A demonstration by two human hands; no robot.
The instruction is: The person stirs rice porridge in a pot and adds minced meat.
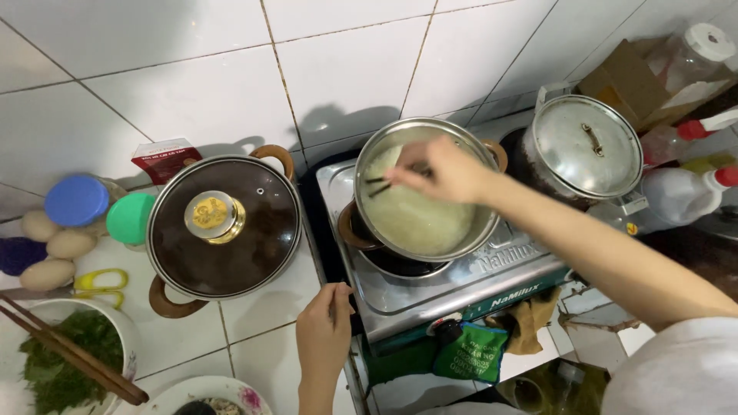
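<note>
Chopsticks [382, 184], dark and thin, are dipping into the pale liquid inside the steel pot [469, 230], which is sitting on the left burner of the gas stove [461, 288]. The person's right hand [446, 170] is gripping the chopsticks over the pot's far side, fingers closed around their upper ends. The left hand [324, 330] is resting at the stove's front left corner, fingers curled against the edge; whether it is grasping anything cannot be told. Just beside the stove on the tiled counter, a glass-lidded pot [223, 227] is standing. A steel-lidded pot [588, 146] is occupying the right burner. Eggs [54, 246] are lying at the far left.
</note>
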